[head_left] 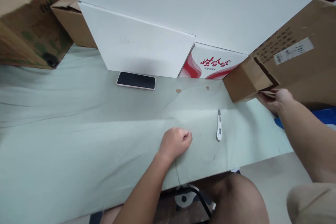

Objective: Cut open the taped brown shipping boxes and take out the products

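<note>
My left hand (pixel 175 142) rests on the pale green cloth as a loose fist, and nothing shows in its curled fingers. On the right, my right hand (pixel 277 99) has its fingers closed on the flap of a small brown cardboard box (pixel 243 82). This box stands against the big white carton, its top partly open; what is inside is hidden. A white box cutter (pixel 219 127) lies on the cloth between my hands, its blade end pointing away from me. Further back, a phone (pixel 135 81) with a dark screen lies before the white carton.
A large white carton (pixel 147 45) with a red-printed panel (pixel 215 63) rises at the back. Brown cartons (pixel 28 31) stand at the left, and another large carton (pixel 301 52) at the right. Small brown scraps (pixel 178 90) lie on the cloth (pixel 65 140). Something blue (pixel 321 116) sits far right.
</note>
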`<state>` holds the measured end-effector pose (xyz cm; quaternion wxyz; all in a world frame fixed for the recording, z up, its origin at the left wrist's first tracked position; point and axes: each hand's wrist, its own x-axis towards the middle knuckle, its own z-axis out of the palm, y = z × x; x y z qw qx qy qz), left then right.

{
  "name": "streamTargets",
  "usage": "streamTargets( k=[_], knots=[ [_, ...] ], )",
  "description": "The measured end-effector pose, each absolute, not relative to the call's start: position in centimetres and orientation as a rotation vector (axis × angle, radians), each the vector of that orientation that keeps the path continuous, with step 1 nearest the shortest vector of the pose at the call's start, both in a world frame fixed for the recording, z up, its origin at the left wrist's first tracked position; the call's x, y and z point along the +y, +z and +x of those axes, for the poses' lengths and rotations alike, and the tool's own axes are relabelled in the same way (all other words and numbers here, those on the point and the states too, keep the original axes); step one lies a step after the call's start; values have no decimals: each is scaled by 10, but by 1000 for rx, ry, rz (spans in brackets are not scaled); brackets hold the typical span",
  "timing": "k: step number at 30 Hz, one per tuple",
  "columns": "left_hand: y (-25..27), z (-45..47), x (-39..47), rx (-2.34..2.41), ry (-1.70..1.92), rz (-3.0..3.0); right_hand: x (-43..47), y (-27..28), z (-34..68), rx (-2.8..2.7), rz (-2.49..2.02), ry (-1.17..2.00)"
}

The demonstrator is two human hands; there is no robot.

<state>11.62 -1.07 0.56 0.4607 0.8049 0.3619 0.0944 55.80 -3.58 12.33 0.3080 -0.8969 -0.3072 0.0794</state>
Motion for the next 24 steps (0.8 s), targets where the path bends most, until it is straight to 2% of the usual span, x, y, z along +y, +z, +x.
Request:
streamTargets(
  k=[3, 8, 13, 16, 20, 24],
  knots=[
    [1, 121, -7, 892, 274, 1955, -13, 120, 555, -582, -2279, 406],
    [-3, 124, -4, 877, 320, 1938, 14, 95, 526, -543, -2197, 758],
    [5, 118, -7, 881, 337, 1912, 38, 73, 462, -706, -2169, 861],
    [15, 107, -12, 885, 384, 1880, 48, 77, 404, -1049, -2113, 889],
    [27, 86, -17, 898, 474, 1850, 65, 83, 302, -1722, -2004, 728],
    [33, 61, -23, 942, 534, 1787, 104, 76, 175, -2213, -1662, 623]
  ],
)
